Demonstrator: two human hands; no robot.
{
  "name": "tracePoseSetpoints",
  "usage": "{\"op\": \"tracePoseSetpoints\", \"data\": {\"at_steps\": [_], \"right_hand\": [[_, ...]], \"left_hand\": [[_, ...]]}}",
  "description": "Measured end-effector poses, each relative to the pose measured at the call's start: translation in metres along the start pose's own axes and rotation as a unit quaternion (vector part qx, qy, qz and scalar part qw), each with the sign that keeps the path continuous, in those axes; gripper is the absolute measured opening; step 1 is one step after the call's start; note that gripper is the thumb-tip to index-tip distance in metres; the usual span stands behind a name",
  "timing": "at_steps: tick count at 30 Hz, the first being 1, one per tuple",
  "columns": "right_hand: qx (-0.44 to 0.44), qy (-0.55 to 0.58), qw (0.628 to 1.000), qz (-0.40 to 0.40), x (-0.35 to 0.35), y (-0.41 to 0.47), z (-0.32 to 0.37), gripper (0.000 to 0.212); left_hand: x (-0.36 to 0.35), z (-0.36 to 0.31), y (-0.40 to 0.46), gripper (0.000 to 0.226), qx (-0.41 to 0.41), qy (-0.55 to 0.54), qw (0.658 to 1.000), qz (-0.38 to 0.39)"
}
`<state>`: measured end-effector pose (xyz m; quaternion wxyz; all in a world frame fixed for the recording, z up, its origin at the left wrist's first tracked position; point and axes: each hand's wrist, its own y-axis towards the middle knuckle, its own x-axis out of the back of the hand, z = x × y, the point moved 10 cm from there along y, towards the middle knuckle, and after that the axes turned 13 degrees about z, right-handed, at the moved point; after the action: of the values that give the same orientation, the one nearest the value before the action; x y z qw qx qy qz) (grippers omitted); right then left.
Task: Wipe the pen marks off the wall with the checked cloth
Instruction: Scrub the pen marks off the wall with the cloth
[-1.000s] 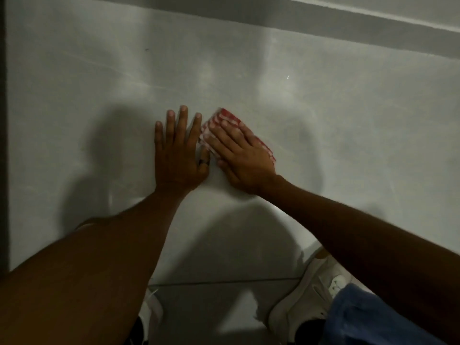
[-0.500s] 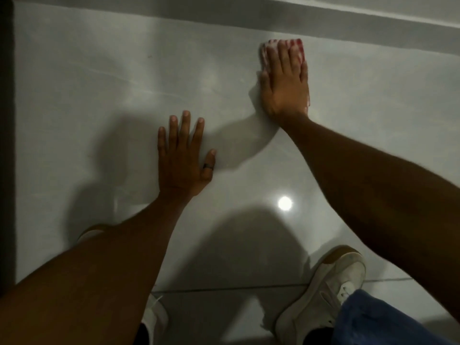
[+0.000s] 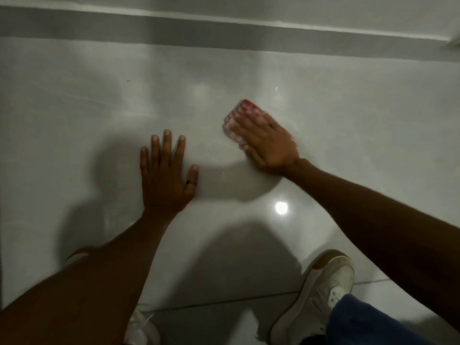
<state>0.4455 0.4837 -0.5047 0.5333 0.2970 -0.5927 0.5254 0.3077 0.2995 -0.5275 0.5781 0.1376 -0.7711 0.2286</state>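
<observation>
The red-and-white checked cloth point(image 3: 245, 113) lies folded on the glossy pale grey tiled surface point(image 3: 74, 115). My right hand point(image 3: 270, 145) presses flat on top of it, fingers pointing up and left, with the cloth showing beyond the fingertips. To the left and lower, my left hand point(image 3: 165, 178) rests flat on the surface with fingers spread and a dark ring on the thumb; it holds nothing. A tiny dark mark point(image 3: 128, 81) shows at the upper left, well away from the cloth. The part of the surface under the cloth is hidden.
A darker grey band point(image 3: 224, 33) runs across the top. A white sneaker point(image 3: 321, 292) and a blue trouser leg point(image 3: 368, 324) are at the lower right, another shoe point(image 3: 143, 327) at the lower left. A grout line point(image 3: 224, 303) crosses near the bottom. A lamp's reflection point(image 3: 281, 207) glares.
My right hand slid the cloth from beside my left hand up to the grey band, then back down to the middle right. My left hand stayed put.
</observation>
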Motion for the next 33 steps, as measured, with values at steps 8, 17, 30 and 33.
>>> {"op": "tracePoseSetpoints", "data": {"at_steps": [8, 17, 30, 33], "right_hand": [[-0.320, 0.158, 0.934, -0.014, 0.007, -0.002, -0.081, 0.065], [0.102, 0.074, 0.990, 0.068, -0.044, -0.068, 0.121, 0.064], [-0.171, 0.209, 0.963, -0.023, 0.005, 0.053, -0.009, 0.068], [-0.221, 0.352, 0.909, 0.033, -0.008, 0.026, 0.023, 0.075]], "left_hand": [[-0.002, 0.001, 0.001, 0.075, -0.001, -0.005, 1.000, 0.006], [-0.003, -0.001, -0.002, 0.073, -0.001, -0.007, 1.000, 0.011], [-0.020, 0.006, 0.000, 0.072, -0.002, 0.023, 0.999, 0.028], [-0.016, 0.004, 0.006, 0.072, 0.012, -0.032, 0.991, 0.132]]}}
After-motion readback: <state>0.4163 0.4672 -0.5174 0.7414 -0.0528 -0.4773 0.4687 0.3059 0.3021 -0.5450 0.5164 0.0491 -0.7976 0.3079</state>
